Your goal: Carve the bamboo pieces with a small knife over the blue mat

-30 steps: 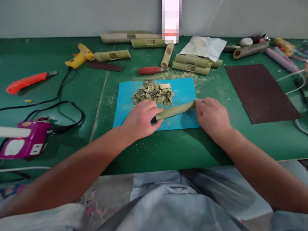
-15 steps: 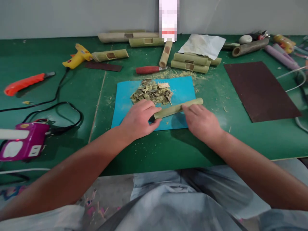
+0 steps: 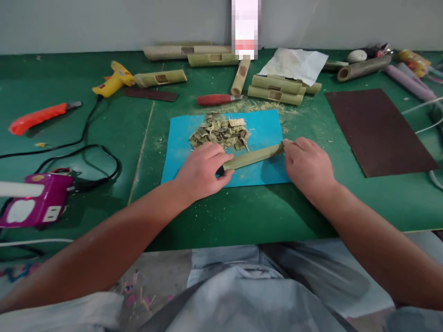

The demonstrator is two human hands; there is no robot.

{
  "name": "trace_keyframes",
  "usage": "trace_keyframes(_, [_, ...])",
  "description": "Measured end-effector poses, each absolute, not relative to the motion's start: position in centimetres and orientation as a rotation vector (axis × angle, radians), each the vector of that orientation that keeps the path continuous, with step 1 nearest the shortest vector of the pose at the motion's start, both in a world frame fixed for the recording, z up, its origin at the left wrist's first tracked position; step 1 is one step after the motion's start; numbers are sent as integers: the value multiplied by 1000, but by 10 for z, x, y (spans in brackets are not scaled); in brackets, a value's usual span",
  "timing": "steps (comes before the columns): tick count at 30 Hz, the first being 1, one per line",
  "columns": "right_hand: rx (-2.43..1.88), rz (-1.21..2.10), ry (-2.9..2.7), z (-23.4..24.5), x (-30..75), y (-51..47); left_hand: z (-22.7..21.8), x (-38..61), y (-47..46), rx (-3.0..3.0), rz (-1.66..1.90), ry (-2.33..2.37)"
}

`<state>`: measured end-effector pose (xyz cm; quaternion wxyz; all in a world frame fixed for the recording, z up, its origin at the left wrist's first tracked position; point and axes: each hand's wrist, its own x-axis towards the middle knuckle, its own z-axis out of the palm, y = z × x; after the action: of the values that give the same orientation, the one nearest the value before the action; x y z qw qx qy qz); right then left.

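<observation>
A pale green bamboo tube (image 3: pixel 254 157) lies at a slant over a blue sheet (image 3: pixel 175 147), its right end a bit farther from me. My left hand (image 3: pixel 205 169) is closed round its left end, where something dark shows between thumb and fingers. At the opposite end, my right hand (image 3: pixel 309 162) has its fingers pinched on the tip of the tube and covers it. Behind the tube, a heap of bamboo chips (image 3: pixel 221 133) rests on the blue sheet. A chisel-like tool with a red handle (image 3: pixel 214 99) lies just past the sheet.
Several bamboo tubes with cut-out windows (image 3: pixel 277 95) lie along the back, some under white paper (image 3: pixel 294 65). To the left are a yellow glue gun (image 3: pixel 116 82), an orange-handled knife (image 3: pixel 38 118) and a purple power socket (image 3: pixel 38 200) with cords. Brown sandpaper (image 3: pixel 379 131) lies right.
My right hand has slid right along the bamboo tube, from near its middle to its far right end. My left hand keeps its hold on the left end.
</observation>
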<state>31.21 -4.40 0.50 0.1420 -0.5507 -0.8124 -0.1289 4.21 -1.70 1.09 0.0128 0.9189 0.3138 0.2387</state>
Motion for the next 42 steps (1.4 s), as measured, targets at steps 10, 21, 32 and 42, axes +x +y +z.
trace_keyframes(10, [-1584,-350,-2368,10,307,-38,11,42,-18,2851,700,1001])
trace_keyframes(21, [-1464,-298,-2410,14,301,-42,13,42,-20,2884,689,990])
trace_keyframes(32, [-983,33,-2407,10,273,-60,12,42,-19,2925,708,980])
trace_keyframes(42, [-1345,1182,-1371,36,278,-53,24,47,-29,2637,1031,1012])
